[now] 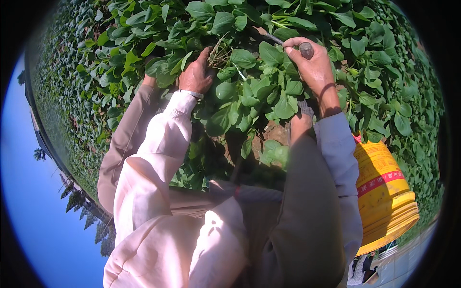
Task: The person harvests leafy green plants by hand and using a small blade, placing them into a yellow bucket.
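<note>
My left hand (196, 74), with a band at the wrist, is closed around a bunch of leafy green plants (165, 67). Pale, stringy roots (220, 54) stick out beside its fingers; leaves hide part of the grip. Over to the right, my right hand (312, 65) grips a small hand tool by its dark, round-ended handle (306, 50). A thin metal shaft (274, 38) runs from that hand up and left into the foliage, where leaves hide its working end. Between my hands stands a clump of broad-leaved greens (261, 91).
Dense rows of the same greens (72, 91) spread on both sides and ahead. Brown soil (273, 132) shows below the clump. A yellow bucket (384, 192) with a red band is by my right arm. My knees, in brown trousers (307, 206), are bent close beneath my arms.
</note>
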{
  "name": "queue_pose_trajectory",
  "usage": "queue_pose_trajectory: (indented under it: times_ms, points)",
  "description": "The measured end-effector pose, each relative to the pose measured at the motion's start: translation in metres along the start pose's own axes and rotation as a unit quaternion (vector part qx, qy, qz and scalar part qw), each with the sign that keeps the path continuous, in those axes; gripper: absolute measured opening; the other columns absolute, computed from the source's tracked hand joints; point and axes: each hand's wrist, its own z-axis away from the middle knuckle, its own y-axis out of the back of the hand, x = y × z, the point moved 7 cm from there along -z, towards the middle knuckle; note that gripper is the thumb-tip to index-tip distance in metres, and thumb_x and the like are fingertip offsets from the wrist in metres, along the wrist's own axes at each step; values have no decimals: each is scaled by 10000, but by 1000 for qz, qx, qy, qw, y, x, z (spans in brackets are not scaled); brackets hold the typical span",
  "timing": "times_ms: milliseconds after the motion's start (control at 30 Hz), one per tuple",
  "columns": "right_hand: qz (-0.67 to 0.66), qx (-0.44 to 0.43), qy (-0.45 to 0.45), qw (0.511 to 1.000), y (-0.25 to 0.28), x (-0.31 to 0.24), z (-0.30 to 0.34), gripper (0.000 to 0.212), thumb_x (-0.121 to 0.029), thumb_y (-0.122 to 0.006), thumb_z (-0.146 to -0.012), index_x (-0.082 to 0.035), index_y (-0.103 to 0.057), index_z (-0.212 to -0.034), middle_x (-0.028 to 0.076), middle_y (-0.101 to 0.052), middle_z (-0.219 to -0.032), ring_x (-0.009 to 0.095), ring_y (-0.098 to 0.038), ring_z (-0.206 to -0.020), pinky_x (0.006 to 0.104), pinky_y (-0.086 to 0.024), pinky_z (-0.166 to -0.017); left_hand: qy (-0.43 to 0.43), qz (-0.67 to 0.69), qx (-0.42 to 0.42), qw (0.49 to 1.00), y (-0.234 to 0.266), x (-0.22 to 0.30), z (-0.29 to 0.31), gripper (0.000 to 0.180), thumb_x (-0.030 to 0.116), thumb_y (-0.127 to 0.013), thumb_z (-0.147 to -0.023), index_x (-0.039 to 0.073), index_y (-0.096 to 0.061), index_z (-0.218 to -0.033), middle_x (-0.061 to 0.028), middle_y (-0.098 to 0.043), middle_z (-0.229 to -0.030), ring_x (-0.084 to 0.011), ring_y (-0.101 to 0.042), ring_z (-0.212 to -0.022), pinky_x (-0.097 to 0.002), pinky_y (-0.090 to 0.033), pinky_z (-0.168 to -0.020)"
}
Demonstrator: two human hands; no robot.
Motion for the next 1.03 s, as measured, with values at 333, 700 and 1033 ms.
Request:
queue_pose_trajectory:
  times_ms: [333,700,1033]
  points:
    - [129,-220,9,967,-39,-14,37,60,-51,-630,-827,-29,-641,-882,8,-571,-692,76,-485,-642,250,-425,-604,-11,286,6,958,6,-29,-14,430,140,-601,-813,-2,-565,-1217,-117,-690,-987,-171,-636,-892,-287,-478,-826]
    - [178,-270,104,941,-97,-13,59,129,-31,-588,-742,-43,-631,-863,180,-607,-714,370,-596,-674,400,-462,-623,-138,-101,-74,982,-7,97,-51,185,131,-596,-791,94,-681,-951,-172,-675,-884,-375,-649,-868,-438,-528,-756]
    - [105,-179,3,978,-40,-6,47,80,-78,-619,-839,-13,-637,-882,45,-599,-687,114,-499,-609,277,-438,-602,-63,-39,-150,986,-15,-5,-76,403,198,-680,-751,150,-651,-1151,-161,-672,-1007,-343,-637,-951,-408,-519,-843]
